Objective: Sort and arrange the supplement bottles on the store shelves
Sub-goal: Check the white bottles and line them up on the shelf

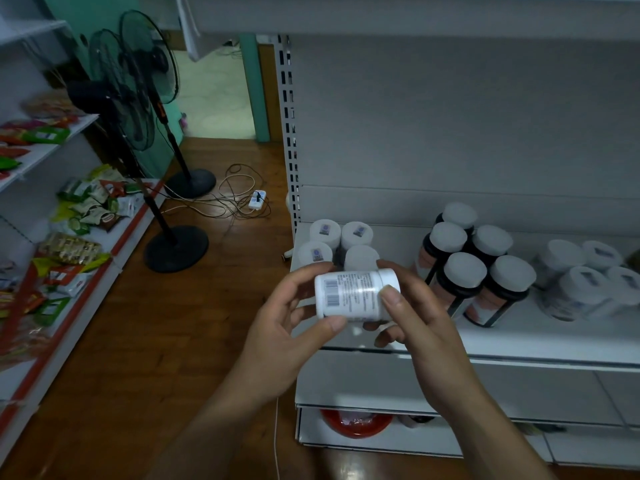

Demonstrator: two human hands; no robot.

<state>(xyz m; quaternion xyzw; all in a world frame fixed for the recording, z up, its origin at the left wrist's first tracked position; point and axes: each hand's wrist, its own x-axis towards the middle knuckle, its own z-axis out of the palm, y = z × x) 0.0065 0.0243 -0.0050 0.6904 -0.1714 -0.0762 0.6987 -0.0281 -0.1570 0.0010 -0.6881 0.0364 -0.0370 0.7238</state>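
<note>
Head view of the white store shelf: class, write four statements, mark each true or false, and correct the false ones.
1. The left hand and right hand hold a small white plastic bottle on its side. True.
2. Five dark bottles with grey caps stand on the white metal shelf. True.
3. Two black pedestal fans stand on that shelf. False: the fans stand on the brown wooden floor.
4. A red bowl sits beside the dark bottles. False: the red bowl sits below the shelf.

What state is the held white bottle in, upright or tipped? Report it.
Tipped sideways: white bottle lies horizontal, cap rightward, gripped by left hand and right hand.
</note>
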